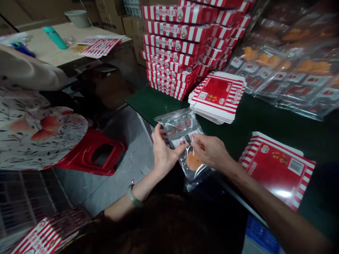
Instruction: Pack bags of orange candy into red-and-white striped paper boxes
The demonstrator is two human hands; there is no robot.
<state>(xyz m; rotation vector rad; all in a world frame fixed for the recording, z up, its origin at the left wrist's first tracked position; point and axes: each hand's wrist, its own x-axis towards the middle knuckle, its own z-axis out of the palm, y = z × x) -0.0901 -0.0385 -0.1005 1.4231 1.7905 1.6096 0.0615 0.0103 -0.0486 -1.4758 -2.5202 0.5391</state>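
- Spreading across the right, the dark green surface (278,123) carries goods along its far side, leaving bare room at the middle.
- Stacked red-striped boxes (180,49) stand at the far edge, clear of the hands.
- Flat cartons (219,95) lie piled just behind the bag; another flat carton (278,169) lies to the right, near the front edge.
- A clear bag (185,141) hangs over the surface's left edge, held taut between both hands.
- Left hand (162,153) fingers close on its near side; right hand (210,151) fingers pinch its middle.
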